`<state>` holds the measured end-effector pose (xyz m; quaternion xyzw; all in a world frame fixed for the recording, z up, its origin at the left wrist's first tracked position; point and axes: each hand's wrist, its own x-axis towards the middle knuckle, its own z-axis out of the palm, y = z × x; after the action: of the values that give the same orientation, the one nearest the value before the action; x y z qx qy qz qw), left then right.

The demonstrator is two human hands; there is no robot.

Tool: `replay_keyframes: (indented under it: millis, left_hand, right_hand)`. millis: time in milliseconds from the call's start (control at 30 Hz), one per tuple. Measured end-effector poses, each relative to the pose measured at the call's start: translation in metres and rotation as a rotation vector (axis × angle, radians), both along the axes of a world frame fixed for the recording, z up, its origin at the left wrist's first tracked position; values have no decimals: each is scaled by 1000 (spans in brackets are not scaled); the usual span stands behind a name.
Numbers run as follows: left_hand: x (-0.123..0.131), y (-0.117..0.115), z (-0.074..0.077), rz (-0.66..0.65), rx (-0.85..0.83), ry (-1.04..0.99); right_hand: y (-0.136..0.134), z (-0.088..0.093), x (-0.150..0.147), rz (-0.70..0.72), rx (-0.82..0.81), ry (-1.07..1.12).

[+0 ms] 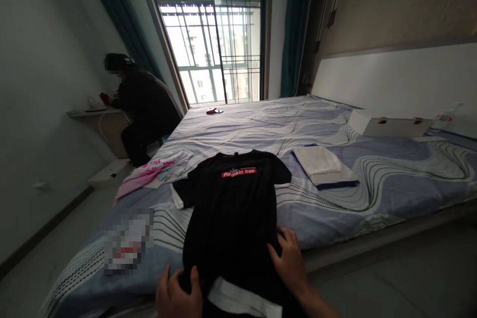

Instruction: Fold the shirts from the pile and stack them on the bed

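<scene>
A black T-shirt [233, 203] with a red "Remain free" label lies flat on the bed, chest side up, collar toward the far side. My left hand [178, 295] rests on its lower left hem, fingers curled onto the cloth. My right hand [288, 258] presses on the lower right edge with fingers spread. A white garment [238, 300] shows under the black shirt's hem between my hands.
A folded white and navy garment [324, 166] lies right of the shirt, pink and white clothes [154, 171] left. A white box [391, 125] sits by the headboard. Another person [143, 107] sits at a desk by the window. The bed edge [372, 241] runs in front.
</scene>
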<state>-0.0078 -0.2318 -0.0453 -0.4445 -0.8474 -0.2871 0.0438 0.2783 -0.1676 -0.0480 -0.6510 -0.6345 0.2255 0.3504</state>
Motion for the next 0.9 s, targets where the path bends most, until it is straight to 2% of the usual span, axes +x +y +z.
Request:
replay_keyframes:
  millis: [100, 200, 267, 333, 400, 433, 467, 533, 600, 667, 767, 833, 900]
  left_hand:
    - [-12, 4, 28, 15, 6, -241]
    - [-33, 11, 58, 20, 10, -453]
    - [-44, 12, 63, -13, -108, -445]
    - [-48, 9, 53, -80, -339, -401]
    - [-43, 5, 32, -113, -519, -354]
    - [-40, 4, 19, -105, -540, -329]
    - [-35, 3, 7, -88, -507, -317]
    - [-28, 3, -10, -71, -339, -376]
    - [-24, 3, -13, -82, -164, -536]
    - [-25, 0, -1, -79, -45, -695]
    - [-33, -11, 34, -60, 82, -921]
    - [-40, -21, 60, -54, 106, -1116]
    - [-50, -30, 80, -61, 52, -1259]
  right_hand:
    - [-3, 12, 4, -89, -74, 366]
    - [9, 27, 31, -125, -129, 622]
    - [11, 28, 51, -121, -151, 675]
    - [4, 23, 62, -89, -250, 679]
    - [-13, 12, 64, -15, -406, 673]
    - [-23, 7, 62, 16, -460, 673]
    - [-34, 3, 58, 34, -473, 680]
    - [-54, 0, 49, 10, -396, 726]
    - [-66, 4, 44, -74, -303, 816]
    - [-71, 17, 46, -150, -269, 923]
    - [-70, 50, 67, -212, -285, 1080]
    - [-68, 74, 90, -223, -340, 1155]
    - [-69, 92, 118, -223, -427, 1178]
